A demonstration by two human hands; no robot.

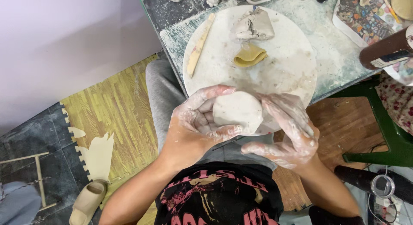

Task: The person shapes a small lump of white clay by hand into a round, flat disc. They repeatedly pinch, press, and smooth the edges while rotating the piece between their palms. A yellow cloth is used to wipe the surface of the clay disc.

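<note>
Clay-smeared and grey, the worktable (pixel 335 65) runs across the top of the view, with a round white turntable board (pixel 215 78) set near its edge. On the board lie a wooden modelling stick (pixel 199 46), a grey lump of spare clay (pixel 254 24) and a folded yellow sponge (pixel 249 55). A brown cylinder (pixel 387 47) juts in from the right, and a green stool (pixel 387 134) stands beside the seated person's knees.

Both hands work over the board's near edge. The left hand (pixel 198 124) cups a flattened round disc of pale clay (pixel 237 112) — its fingers curl around the disc's left and lower rim, thumb over the top. The right hand (pixel 288 130) rests its fingers against the disc's right edge, loosely bent and not clenched; whether it truly grips or only presses I cannot tell.

The step in hand looks like shaping — rounding and evening the disc's rim between the palms. Judging by this, the next move calls for turning the disc a little within the left palm while the right fingers press gently, keeping the thickness even and the edge free of cracks.
</note>
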